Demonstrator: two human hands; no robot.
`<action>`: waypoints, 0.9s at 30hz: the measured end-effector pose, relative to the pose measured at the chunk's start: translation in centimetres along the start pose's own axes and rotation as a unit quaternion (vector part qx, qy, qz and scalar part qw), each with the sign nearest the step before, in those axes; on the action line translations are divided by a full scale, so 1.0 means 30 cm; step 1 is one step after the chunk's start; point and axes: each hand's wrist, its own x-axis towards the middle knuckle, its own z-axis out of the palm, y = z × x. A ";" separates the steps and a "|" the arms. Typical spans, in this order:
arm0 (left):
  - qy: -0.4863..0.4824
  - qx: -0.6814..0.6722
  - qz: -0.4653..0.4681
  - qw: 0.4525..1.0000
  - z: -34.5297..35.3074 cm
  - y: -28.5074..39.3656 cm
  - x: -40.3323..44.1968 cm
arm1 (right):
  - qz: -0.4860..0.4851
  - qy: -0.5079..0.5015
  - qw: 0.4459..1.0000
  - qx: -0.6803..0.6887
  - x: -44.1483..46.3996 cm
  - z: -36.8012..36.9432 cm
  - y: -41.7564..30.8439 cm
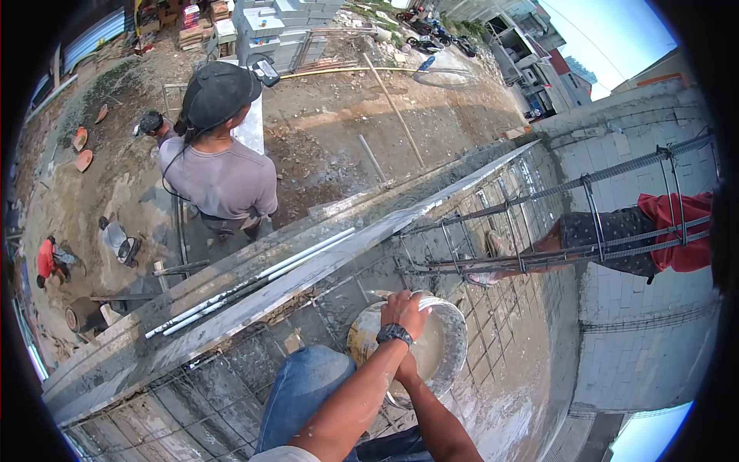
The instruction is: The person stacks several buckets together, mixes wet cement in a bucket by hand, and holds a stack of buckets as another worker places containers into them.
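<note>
A white bucket [460, 331], its rim smeared with grey, stands on the rebar mesh and holds murky greyish liquid. My left hand [406, 313], with a dark watch at the wrist, is over the bucket's far rim, its fingers curled. Whatever lies under those fingers is hidden. Just below it, my right hand [406, 366] reaches over the bucket's opening, close under the left wrist. Its fingers are mostly covered by the left hand and forearm. My jeans-clad knee [312, 385] is beside the bucket.
A rebar cage [508, 206] extends to the right, with another person's leg [539, 248] behind it. Two white pipes [254, 286] lie along the formwork board [315, 258]. Beyond the edge, a person in a cap [223, 169] stands lower down; other people are farther off.
</note>
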 end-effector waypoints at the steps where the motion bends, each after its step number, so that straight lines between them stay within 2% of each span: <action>1: -0.003 -0.003 -0.002 1.000 0.000 0.001 0.000 | -0.006 0.014 1.000 0.026 -0.001 0.010 0.015; 2: -0.006 -0.006 -0.005 1.000 0.002 0.002 -0.001 | -0.011 0.028 0.998 0.051 -0.005 0.004 0.009; 6: -0.022 -0.015 -0.011 1.000 0.011 -0.004 0.008 | -0.047 -0.004 0.999 -0.017 -0.011 -0.052 -0.023; 8: -0.030 -0.021 -0.014 0.999 0.017 -0.006 0.011 | -0.050 -0.024 0.998 -0.028 0.007 -0.003 0.055; 14: -0.048 -0.029 -0.019 0.998 0.014 -0.008 0.020 | 0.033 -0.035 0.997 -0.065 0.030 0.068 0.152; 17: -0.053 -0.036 -0.025 0.998 0.014 -0.008 0.023 | 0.055 0.001 0.997 -0.044 -0.014 -0.053 0.012; 20: -0.051 -0.034 -0.027 0.998 0.005 -0.002 0.020 | 0.023 0.031 0.999 -0.022 -0.035 -0.082 0.033; 27: -0.019 -0.038 -0.003 0.999 0.007 -0.013 0.013 | 0.022 -0.026 0.999 -0.030 -0.128 -0.296 -0.039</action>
